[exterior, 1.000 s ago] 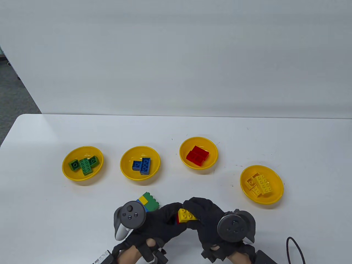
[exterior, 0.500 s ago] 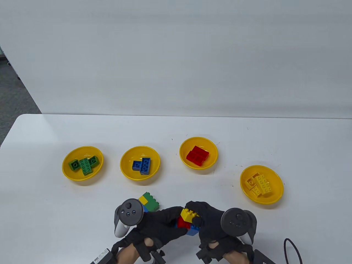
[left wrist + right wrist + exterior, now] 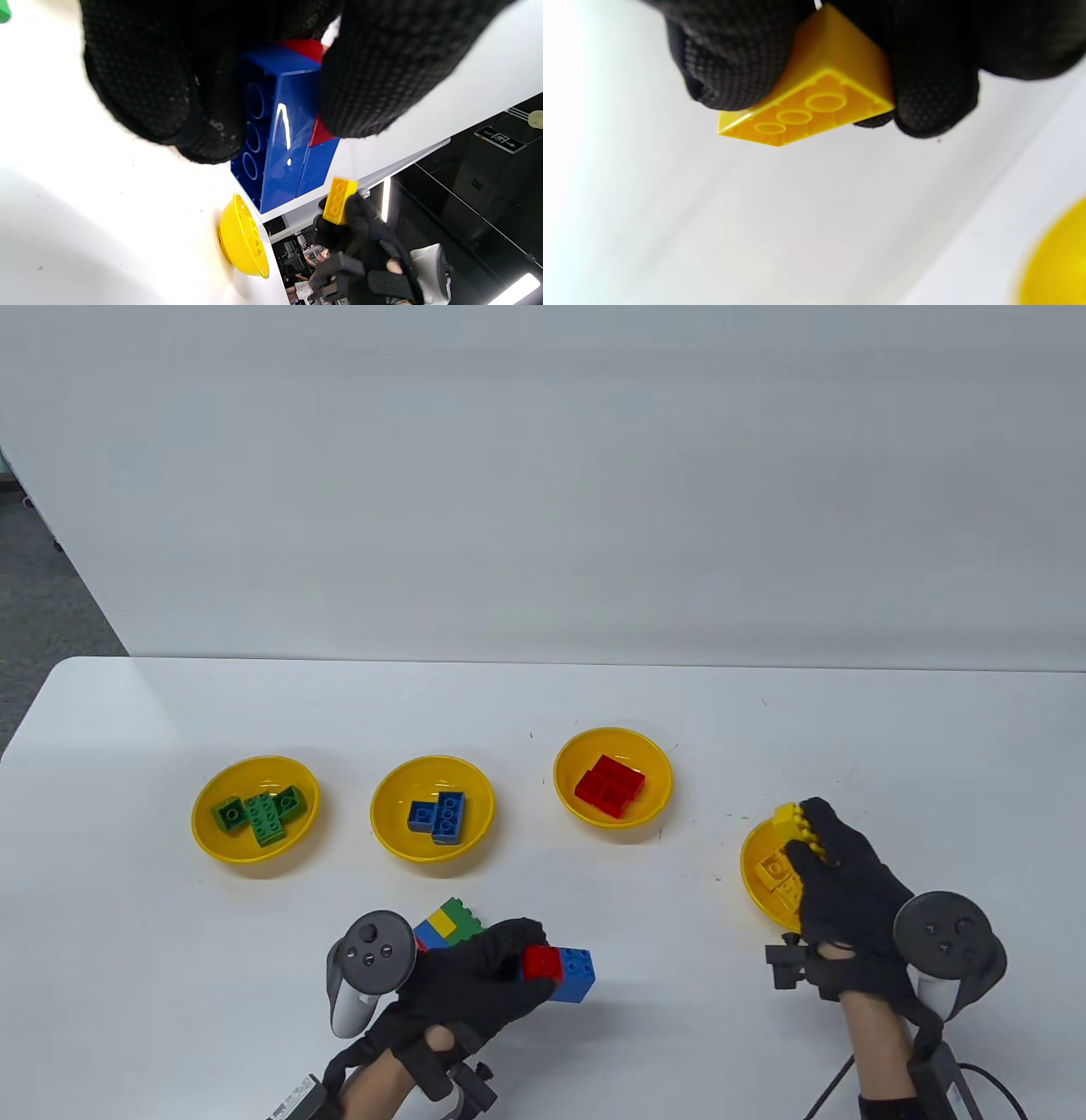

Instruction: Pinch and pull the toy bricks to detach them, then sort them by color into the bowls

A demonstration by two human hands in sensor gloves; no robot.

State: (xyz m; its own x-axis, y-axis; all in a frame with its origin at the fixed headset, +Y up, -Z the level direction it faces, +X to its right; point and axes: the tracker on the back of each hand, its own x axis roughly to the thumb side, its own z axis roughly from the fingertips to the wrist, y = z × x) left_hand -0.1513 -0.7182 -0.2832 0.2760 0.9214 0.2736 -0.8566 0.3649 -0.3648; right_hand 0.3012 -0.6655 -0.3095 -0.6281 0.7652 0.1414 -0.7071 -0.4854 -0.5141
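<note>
My right hand pinches a yellow brick over the far left rim of the yellow-brick bowl, which holds several yellow bricks. My left hand grips a stack of a red brick on a blue brick near the table's front edge. Behind the left hand lies another stack of green, yellow and blue bricks. Three more yellow bowls hold green bricks, blue bricks and red bricks.
The four bowls stand in a row across the white table. A black cable runs off the front right edge by my right forearm. A black clamp-like part sticks out beside the right wrist.
The yellow brick came off the red-and-blue stack. My right hand carried it right and away to the yellow-brick bowl. My left hand kept the red-and-blue stack and shifted slightly left.
</note>
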